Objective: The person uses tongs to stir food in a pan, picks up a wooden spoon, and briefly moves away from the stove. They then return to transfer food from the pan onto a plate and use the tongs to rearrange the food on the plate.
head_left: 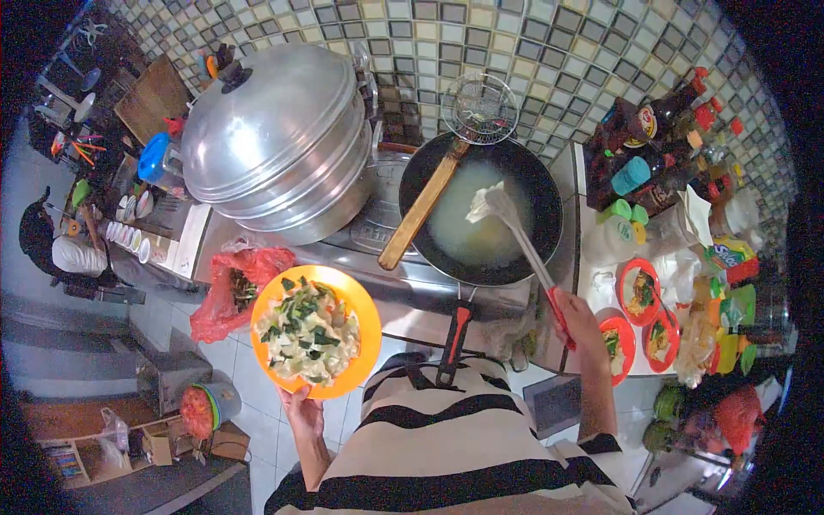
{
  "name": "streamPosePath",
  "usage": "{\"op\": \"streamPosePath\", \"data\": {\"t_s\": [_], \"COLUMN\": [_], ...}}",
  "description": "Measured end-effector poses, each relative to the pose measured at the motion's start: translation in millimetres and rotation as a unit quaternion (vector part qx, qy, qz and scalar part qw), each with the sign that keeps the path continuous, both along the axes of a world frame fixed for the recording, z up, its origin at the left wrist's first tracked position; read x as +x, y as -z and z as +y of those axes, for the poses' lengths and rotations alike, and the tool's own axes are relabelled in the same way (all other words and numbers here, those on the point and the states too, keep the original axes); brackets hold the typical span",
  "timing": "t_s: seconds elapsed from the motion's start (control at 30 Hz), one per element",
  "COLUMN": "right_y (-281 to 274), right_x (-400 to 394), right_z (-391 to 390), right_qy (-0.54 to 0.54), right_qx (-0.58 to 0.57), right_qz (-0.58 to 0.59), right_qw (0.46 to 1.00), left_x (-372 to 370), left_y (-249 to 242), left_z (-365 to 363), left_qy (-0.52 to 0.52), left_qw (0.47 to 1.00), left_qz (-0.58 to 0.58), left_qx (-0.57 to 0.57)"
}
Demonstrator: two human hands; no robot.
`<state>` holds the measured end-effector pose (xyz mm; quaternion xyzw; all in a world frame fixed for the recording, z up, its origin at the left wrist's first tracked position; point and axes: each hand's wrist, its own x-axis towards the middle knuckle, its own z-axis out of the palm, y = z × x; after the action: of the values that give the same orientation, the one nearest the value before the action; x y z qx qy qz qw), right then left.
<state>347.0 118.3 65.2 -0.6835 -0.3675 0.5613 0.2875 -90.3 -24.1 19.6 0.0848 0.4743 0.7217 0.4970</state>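
My left hand grips the lower rim of an orange plate, held up in front of the counter. Pale, soft-looking pieces and chopped green leaves cover its middle. In my right hand are metal tongs with a red handle, reaching over a black wok. A whitish, limp piece is at the tongs' tip, above cloudy liquid. A wire skimmer lies across the wok, its wooden handle pointing toward me. The wok's black-and-red handle also points my way.
A large lidded aluminium steamer stands left of the wok. Beside the plate is a red plastic bag. Several red bowls of food, bottles and jars crowd the right counter. Another person is at far left.
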Motion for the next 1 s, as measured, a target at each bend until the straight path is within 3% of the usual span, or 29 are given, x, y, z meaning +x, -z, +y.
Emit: {"op": "streamPosePath", "data": {"t_s": [0.13, 0.2, 0.23, 0.3, 0.4, 0.53, 0.73, 0.8, 0.83, 0.87, 0.93, 0.97, 1.0], "right_y": [-6, 1, 9, 20, -2, -2, -8, 8, 5, 2, -12, -16, -19], "right_x": [-7, -16, -20, -32, -45, -55, -47, -33, -27, -23, -28, -34, -37], "right_z": [15, 25, 31, 41, 43, 39, 30, 23, 20, 14, -1, -8, -13], "right_qy": [-0.003, -0.052, -0.048, -0.086, -0.116, -0.081, -0.018, 0.001, 0.016, 0.018, 0.051, 0.083, 0.083], "right_qx": [0.007, 0.018, 0.019, 0.07, 0.062, 0.087, 0.018, 0.086, 0.04, 0.043, -0.025, 0.024, 0.027], "right_qz": [-0.087, -0.22, -0.222, -0.352, -0.381, -0.455, -0.501, -0.453, -0.319, -0.322, -0.114, -0.021, -0.023], "right_qw": [0.996, 0.974, 0.974, 0.93, 0.915, 0.882, 0.865, 0.887, 0.947, 0.945, 0.992, 0.996, 0.996], "left_x": [-4, -12, -15, -25, -14, -8, -10, -8, -5, -3, -6, -5, -5], "left_y": [16, 38, 48, 65, 84, 102, 123, 121, 117, 117, 125, 126, 126], "left_z": [11, 26, 36, 55, 77, 102, 128, 132, 134, 135, 136, 138, 140], "left_qy": [0.033, 0.045, 0.056, 0.089, 0.119, 0.14, 0.181, 0.19, 0.185, 0.18, 0.198, 0.205, 0.212], "left_qw": [0.999, 0.998, 0.997, 0.994, 0.991, 0.987, 0.977, 0.977, 0.977, 0.978, 0.974, 0.974, 0.974], "left_qz": [-0.008, -0.025, -0.039, -0.063, -0.056, -0.074, -0.109, -0.097, -0.101, -0.105, -0.106, -0.094, -0.082], "left_qx": [0.018, 0.024, 0.022, 0.029, 0.033, 0.026, 0.033, 0.032, 0.026, 0.02, 0.023, 0.012, 0.0]}}
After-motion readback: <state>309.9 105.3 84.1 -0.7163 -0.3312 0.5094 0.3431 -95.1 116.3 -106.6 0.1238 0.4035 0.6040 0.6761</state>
